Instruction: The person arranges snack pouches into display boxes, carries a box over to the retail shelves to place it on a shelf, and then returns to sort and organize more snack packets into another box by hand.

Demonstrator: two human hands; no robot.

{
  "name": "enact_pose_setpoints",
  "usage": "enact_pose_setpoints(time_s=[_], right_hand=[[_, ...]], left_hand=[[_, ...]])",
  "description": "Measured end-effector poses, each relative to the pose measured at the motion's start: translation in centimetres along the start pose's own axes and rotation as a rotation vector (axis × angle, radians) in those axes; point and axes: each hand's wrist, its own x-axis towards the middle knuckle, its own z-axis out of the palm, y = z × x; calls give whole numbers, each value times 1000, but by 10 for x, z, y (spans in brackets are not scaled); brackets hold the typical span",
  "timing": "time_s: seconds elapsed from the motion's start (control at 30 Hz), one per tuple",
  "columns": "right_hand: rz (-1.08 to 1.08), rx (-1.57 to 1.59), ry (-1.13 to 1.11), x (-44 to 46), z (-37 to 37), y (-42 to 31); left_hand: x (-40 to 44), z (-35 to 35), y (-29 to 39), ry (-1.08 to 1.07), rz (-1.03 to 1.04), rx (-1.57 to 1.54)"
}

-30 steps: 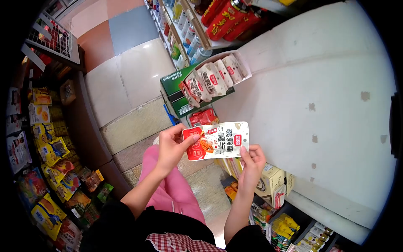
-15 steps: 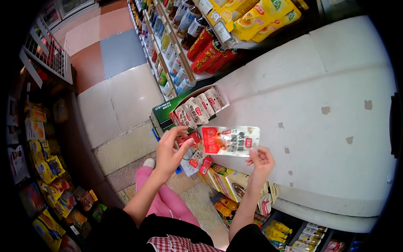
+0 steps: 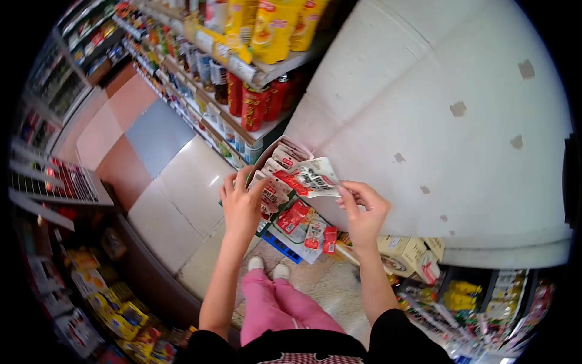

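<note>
The right hand (image 3: 367, 212) is closing its thumb and index finger on the near corner of a white-and-red snack pouch (image 3: 316, 176), while its other fingers are curling in behind. The left hand (image 3: 241, 203) is holding nothing that shows; its fingers are spreading loosely and bending over the near side of a display box (image 3: 261, 161), and whether they are pressing on the contents is hard to tell.

The pouch is looking flat and slightly tilted, its white end showing dark lettering and lying in the right hand's pinch, its red end pointing toward the left hand. It is extending leftward from the right hand's fingertips, between the two hands, and its red end is overlapping the packets (image 3: 284, 159) standing in a row in the box; contact there is unclear.

Just beyond the left hand's fingers, those packets are leaning against one another. Below the pouch, between the wrists, red packets (image 3: 294, 216) are lying on a printed sheet, with a blue crate (image 3: 282, 249) showing beneath. To the right of the right wrist, a beige carton (image 3: 401, 255) is sitting below a broad white surface (image 3: 485, 164) marked with grey patches. Farther ahead of the left hand, shelves are carrying red bottles (image 3: 253, 109) and, above them, yellow packages (image 3: 271, 33).
</note>
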Motion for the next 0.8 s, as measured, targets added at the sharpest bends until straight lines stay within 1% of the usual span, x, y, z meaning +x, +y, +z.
enact_pose_setpoints(time_s=[0.07, 0.1, 0.13, 0.17, 0.2, 0.23, 0.43, 0.63, 0.8], right_hand=[[-4, -25, 3, -1, 3, 2], [-21, -45, 0, -1, 4, 6], [-39, -66, -6, -2, 5, 9], [-1, -21, -11, -3, 6, 8], [-11, -12, -9, -4, 8, 12], [-22, -5, -10, -4, 10, 16], [-96, -36, -69, -4, 18, 31], [-135, -2, -31, -3, 42, 43], [-136, -67, -90, 0, 54, 46]], left_hand=[[0, 4, -6, -15, 24, -64], [3, 5, -5, 49, 74, -89], [3, 8, -9, 42, 86, -116], [0, 13, -15, 36, 95, -143], [2, 14, -17, 32, 102, -170], [4, 16, -15, 99, 135, -196], [1, 19, -15, 113, 84, -231], [-3, 21, -17, 135, 40, -218], [-4, 22, -22, 155, 28, -221]])
